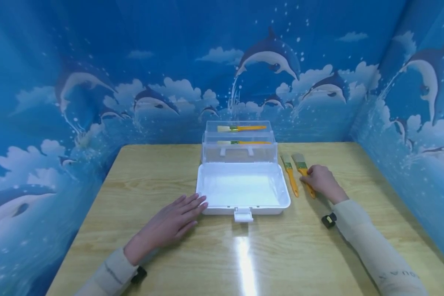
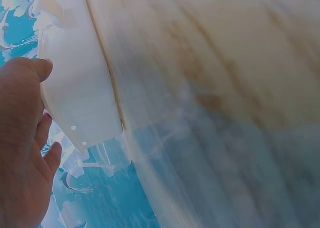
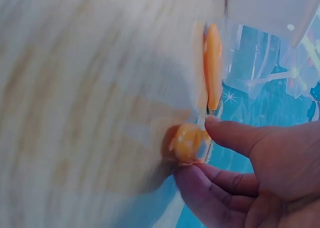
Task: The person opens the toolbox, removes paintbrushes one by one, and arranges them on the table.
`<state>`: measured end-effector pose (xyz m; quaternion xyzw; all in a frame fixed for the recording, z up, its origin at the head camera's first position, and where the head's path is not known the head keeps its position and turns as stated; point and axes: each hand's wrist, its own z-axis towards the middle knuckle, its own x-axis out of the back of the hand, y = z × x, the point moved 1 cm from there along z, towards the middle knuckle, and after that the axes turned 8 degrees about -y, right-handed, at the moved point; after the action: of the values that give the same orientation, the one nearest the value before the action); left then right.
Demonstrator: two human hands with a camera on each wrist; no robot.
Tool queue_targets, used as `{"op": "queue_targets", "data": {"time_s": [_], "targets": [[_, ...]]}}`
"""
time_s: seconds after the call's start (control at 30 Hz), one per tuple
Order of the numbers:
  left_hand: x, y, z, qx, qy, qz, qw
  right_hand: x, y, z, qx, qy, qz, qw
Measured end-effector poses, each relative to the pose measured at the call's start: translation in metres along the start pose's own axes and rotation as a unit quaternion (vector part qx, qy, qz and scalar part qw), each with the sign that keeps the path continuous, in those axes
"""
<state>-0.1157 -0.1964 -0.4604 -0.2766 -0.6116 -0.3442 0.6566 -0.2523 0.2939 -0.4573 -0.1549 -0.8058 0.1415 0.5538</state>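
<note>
A white plastic case stands with its lid up, its main compartment facing me. My left hand lies at the case's left front corner, fingers straight and fingertips at its rim. My right hand pinches the orange handle of a wide paintbrush between thumb and fingers, to the right of the case. That brush's bristles point away from me. In the right wrist view the handle's rounded end shows between thumb and fingertips. A narrower paintbrush lies between it and the case.
Behind the main compartment rise clear stepped trays. One orange-handled brush lies in the upper tray and another brush in the lower one. A latch hangs at the case's front. Dolphin-print cloth surrounds the wooden table.
</note>
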Motion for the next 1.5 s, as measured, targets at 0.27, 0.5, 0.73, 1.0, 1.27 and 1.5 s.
{"op": "queue_targets", "data": {"time_s": [0.27, 0.5, 0.73, 1.0, 1.27, 1.5], "targets": [[0.001, 0.000, 0.000, 0.002, -0.003, -0.005, 1.0000, 0.015, -0.007, -0.012, -0.001, -0.010, -0.058, 0.998], [0.001, 0.000, 0.000, -0.002, -0.004, 0.002, 1.0000, 0.030, -0.026, -0.027, 0.008, 0.003, -0.085, 0.996], [0.001, 0.000, -0.001, -0.001, -0.009, 0.003, 1.0000, 0.037, -0.046, -0.042, 0.058, 0.038, -0.101, 0.992], [0.002, -0.002, 0.000, -0.013, 0.014, 0.005, 0.9998, 0.044, -0.074, -0.056, 0.119, 0.057, -0.109, 0.985], [0.003, -0.002, 0.001, -0.010, -0.001, 0.005, 0.9999, 0.050, -0.099, -0.060, 0.192, 0.106, -0.079, 0.972], [0.003, -0.002, 0.000, -0.006, 0.002, 0.003, 1.0000, 0.055, -0.117, -0.050, 0.239, 0.124, -0.086, 0.959]]}}
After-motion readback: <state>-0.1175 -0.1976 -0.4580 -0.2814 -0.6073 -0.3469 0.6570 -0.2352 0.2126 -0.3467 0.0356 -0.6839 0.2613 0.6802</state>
